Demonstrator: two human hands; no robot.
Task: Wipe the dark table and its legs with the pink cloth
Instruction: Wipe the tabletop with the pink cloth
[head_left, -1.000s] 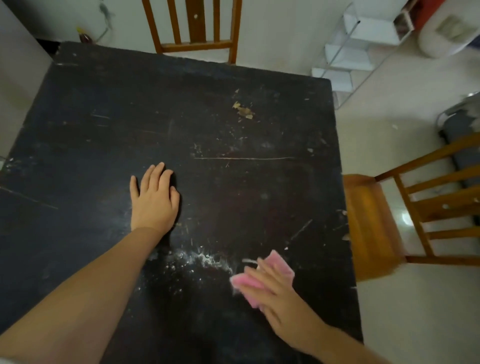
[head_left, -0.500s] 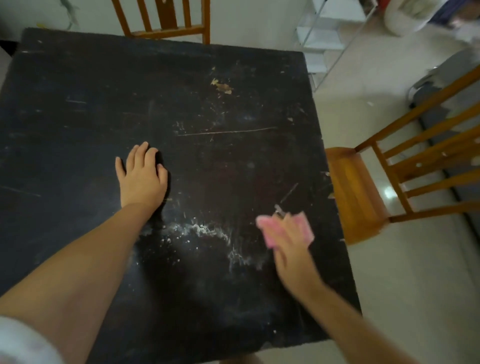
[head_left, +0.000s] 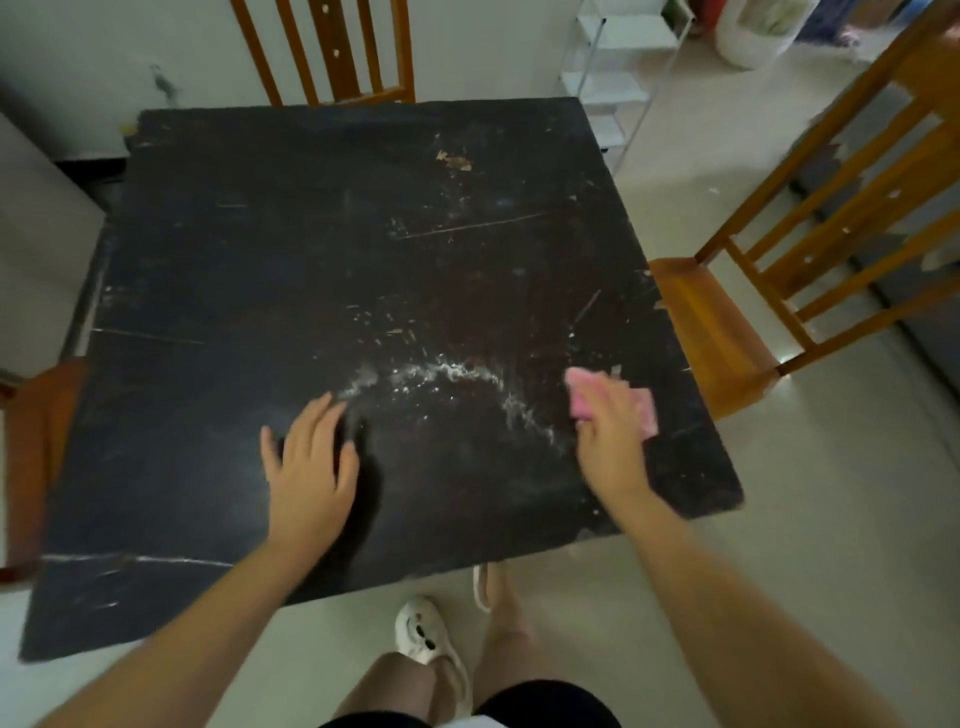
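Pressing the pink cloth (head_left: 644, 410) flat onto the dark counter (head_left: 291, 270) near its right edge, under the fingers of the right hand (head_left: 610, 441), cloth poking out beyond the fingertips on both sides. Lying spread rather than pinching, that grip, palm down on the cloth. Resting the left hand (head_left: 311, 478) open and flat on the counter, fingers splayed, well apart from the cloth. Arcing between the two hands, a white smear (head_left: 447, 371). Standing just beside the counter's right edge, a wooden chair (head_left: 727, 322).
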